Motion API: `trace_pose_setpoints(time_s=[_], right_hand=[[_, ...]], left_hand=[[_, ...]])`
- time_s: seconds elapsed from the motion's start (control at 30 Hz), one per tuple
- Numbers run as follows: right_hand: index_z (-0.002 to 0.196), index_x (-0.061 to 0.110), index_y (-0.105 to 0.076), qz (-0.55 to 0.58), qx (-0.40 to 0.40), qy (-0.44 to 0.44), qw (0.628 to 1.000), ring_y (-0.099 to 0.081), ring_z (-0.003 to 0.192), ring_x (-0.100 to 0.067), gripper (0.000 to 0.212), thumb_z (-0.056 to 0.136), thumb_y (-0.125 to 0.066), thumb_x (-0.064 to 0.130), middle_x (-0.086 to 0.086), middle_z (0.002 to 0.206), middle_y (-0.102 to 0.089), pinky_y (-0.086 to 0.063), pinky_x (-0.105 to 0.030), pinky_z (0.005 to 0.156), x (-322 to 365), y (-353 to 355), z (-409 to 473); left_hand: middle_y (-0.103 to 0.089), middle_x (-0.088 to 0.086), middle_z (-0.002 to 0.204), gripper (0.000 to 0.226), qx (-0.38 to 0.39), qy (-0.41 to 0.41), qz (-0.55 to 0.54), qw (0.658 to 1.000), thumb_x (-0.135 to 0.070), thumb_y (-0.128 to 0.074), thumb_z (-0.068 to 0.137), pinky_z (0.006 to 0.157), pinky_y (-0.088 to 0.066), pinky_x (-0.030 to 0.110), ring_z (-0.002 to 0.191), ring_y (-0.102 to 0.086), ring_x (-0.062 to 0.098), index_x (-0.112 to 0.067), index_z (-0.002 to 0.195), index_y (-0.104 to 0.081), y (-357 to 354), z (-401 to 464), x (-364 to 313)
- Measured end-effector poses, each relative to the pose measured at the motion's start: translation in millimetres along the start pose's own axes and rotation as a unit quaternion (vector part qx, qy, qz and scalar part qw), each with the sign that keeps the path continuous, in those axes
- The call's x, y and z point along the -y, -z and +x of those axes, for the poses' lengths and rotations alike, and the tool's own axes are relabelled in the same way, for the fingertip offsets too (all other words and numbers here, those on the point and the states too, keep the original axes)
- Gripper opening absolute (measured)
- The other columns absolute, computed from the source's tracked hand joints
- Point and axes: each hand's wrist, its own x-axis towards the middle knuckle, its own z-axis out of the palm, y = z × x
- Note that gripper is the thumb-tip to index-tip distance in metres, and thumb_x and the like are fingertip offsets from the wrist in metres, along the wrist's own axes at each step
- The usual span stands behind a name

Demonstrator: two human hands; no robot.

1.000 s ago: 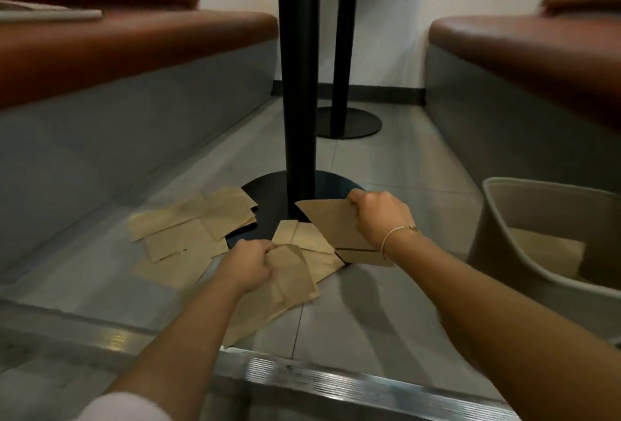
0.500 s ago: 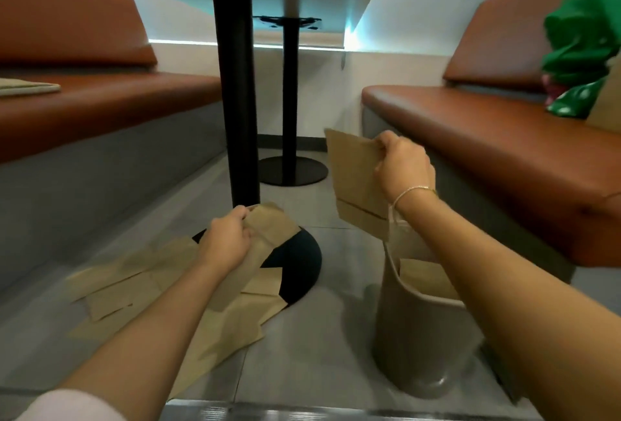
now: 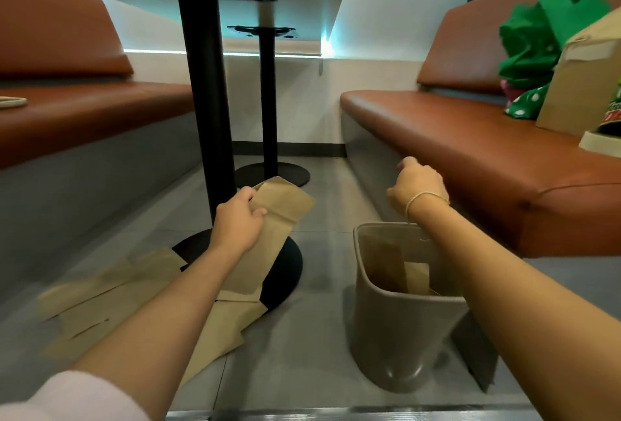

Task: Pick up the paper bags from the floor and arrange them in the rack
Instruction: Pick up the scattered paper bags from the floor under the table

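Table post (image 3: 208, 118) is standing at 12 o'clock of the floor bags (image 3: 111, 299); left hand (image 3: 238, 222) is gripping one paper bag (image 3: 268, 229). Right hand (image 3: 416, 185), loosely curled and seemingly empty, is hovering over the rack (image 3: 400, 326), its earlier bag now inside.

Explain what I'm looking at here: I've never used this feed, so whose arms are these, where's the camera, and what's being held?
There is no machine: these are a person's two bare arms, filmed by one wide-angle camera on their head, looking forward and down under a table. The left hand grips a flat brown paper bag, lifted off the floor. More paper bags lie scattered on the grey tiles beside the black table base. The right hand, with a bracelet, hangs above the grey rack with fingers loosely curled, holding nothing. Bags already stand inside that rack. Brown benches run along both sides.
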Motion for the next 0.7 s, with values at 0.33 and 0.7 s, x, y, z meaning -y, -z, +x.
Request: trace_pose_setpoints(time_s=[0.33, 0.7], right_hand=[[0.132, 0.024, -0.049, -0.003, 0.104, 0.256, 0.961, -0.055, 0.111, -0.027, 0.039, 0.093, -0.05, 0.017, -0.008, 0.126, -0.057, -0.045, -0.032, 0.091, 49, -5, -20], [0.122, 0.011, -0.059, -0.096, -0.096, 0.082, 0.987, -0.052, 0.116, -0.039, 0.036, 0.094, -0.036, 0.007, -0.018, 0.125, -0.055, -0.043, -0.04, 0.091, 28, 36, -5]], left_hand=[[-0.06, -0.003, 0.088, 0.007, 0.033, -0.073, -0.057, 0.995, -0.021, -0.06, 0.091, 0.073, -0.043, 0.028, 0.087, -0.054, 0.015, -0.017, 0.096, -0.058, -16, -9, -53], [-0.053, -0.005, 0.105, 0.027, 0.036, -0.004, -0.02, 0.999, -0.018, -0.063, 0.089, 0.079, -0.043, 0.025, 0.095, -0.053, 0.012, -0.017, 0.114, -0.054, -24, -3, -23]])
